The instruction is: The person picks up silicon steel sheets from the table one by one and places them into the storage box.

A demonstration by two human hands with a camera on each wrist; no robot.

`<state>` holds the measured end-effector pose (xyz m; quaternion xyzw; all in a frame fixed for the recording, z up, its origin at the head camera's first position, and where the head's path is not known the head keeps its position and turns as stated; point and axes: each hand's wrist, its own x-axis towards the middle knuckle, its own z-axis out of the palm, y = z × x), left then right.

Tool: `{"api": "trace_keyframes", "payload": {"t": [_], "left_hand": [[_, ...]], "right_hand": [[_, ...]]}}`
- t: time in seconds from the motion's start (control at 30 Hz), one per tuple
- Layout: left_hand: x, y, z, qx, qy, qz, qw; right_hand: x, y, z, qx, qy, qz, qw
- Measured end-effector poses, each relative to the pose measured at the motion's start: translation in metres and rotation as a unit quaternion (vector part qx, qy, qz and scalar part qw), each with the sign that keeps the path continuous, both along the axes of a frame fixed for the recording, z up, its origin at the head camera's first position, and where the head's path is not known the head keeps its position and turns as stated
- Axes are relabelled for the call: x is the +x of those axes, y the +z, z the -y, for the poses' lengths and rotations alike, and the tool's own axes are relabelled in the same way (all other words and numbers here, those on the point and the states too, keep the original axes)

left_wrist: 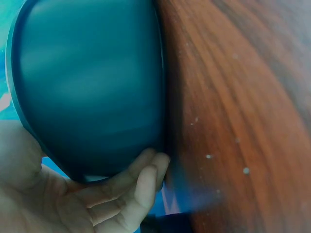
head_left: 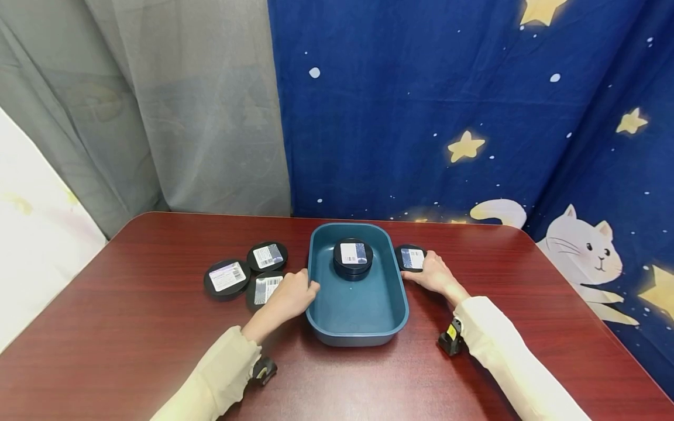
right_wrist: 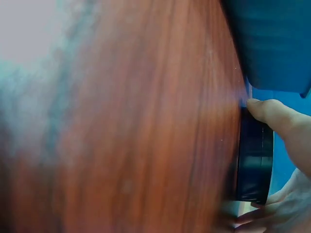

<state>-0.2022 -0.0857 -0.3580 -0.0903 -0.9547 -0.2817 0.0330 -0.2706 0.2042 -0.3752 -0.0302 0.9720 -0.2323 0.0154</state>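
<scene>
The left hand (head_left: 288,297) holds the bin (head_left: 353,316) by its left wall, seemingly to steady it on the tabletop (head_left: 158,333); blur hides how firmly. Just beyond the right wall, the right hand (head_left: 434,275) grips a tin (head_left: 412,259) by its sides, which suits its low, round shape. A stack (head_left: 353,257) stands inside, towards the far end; three tins (head_left: 226,277) lie left, labels up.

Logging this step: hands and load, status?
Left hand holds blue bin by left side. Right hand grips black tub, outside bin. Bin's right wall between tub and interior.
</scene>
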Motion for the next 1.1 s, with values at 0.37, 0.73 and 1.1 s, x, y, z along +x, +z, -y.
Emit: {"api": "trace_keyframes", "payload": {"t": [0.37, 0.73, 1.1], "left_hand": [[-0.0009, 0.0006, -0.0012, 0.003, 0.0, 0.001, 1.0], [0.0003, 0.0015, -0.0006, 0.006, -0.002, 0.003, 1.0], [-0.0002, 0.0, 0.0001, 0.011, -0.002, 0.004, 0.9999]], "right_hand": [[-0.001, 0.0008, -0.0036, -0.004, -0.022, -0.023, 0.9995], [0.003, 0.0015, -0.0031, -0.011, -0.02, -0.06, 0.9979], [0.006, 0.0031, -0.0027, -0.036, -0.008, -0.122, 0.9918]]}}
